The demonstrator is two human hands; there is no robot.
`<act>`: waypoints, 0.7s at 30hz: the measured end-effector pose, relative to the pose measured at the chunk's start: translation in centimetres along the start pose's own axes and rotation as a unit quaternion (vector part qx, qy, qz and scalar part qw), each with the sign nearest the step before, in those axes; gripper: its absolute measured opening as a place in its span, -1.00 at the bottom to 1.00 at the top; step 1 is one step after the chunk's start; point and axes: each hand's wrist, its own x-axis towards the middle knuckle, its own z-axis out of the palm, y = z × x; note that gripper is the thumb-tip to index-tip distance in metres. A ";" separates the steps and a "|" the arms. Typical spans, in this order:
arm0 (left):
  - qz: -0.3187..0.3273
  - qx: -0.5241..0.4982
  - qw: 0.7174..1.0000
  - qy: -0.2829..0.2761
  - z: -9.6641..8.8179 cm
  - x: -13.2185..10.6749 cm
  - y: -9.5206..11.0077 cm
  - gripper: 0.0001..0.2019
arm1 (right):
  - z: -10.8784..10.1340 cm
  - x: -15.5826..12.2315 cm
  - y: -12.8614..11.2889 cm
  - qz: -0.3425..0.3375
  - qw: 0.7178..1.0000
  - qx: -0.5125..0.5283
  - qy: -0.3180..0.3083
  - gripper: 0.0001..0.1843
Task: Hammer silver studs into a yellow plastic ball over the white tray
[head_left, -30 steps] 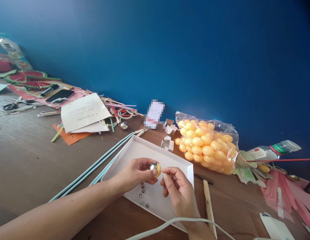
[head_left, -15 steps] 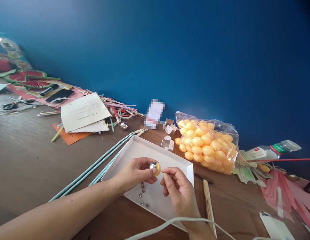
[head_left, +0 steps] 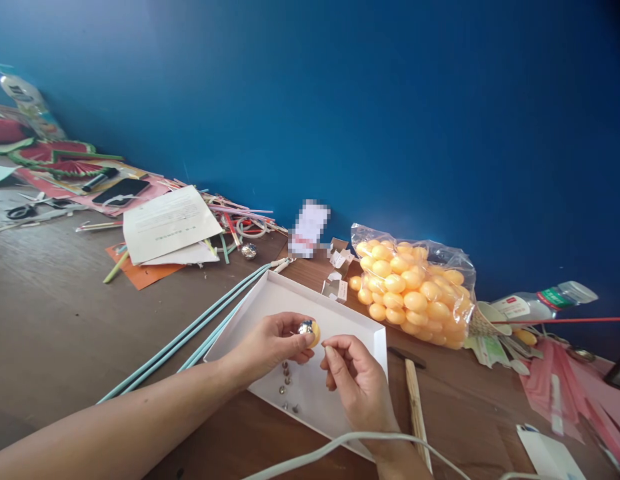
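My left hand [head_left: 280,339] grips a small yellow plastic ball [head_left: 317,333] between thumb and fingers. Shiny silver tack heads [head_left: 306,327] cover the ball's left side. Just right of the ball, my right hand [head_left: 354,377] is closed in a pinch on a tiny thumbtack, mostly hidden by the fingertips; it looks slightly apart from the ball. Both hands are over a shallow white box lid [head_left: 263,293]. Several loose thumbtacks [head_left: 283,390] lie in the lid below my left hand.
Behind the lid stands a clear bag of yellow balls [head_left: 415,300]. A hammer [head_left: 416,407] lies to the right, a white cable [head_left: 335,443] crosses in front. Pale blue cords [head_left: 190,327], papers [head_left: 170,223] and a silver-covered ball [head_left: 249,251] are on the left, bottle [head_left: 545,300] far right.
Both hands keep almost the same pose, ball and pinch close together. The view has shifted very slightly; nothing was let go or newly taken hold of.
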 end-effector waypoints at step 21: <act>0.015 -0.001 1.000 0.016 -0.3 0.8 -0.7 -0.45 | -4.3 -2.8 -3.2 -0.138 0.950 -0.241 0.143 -0.80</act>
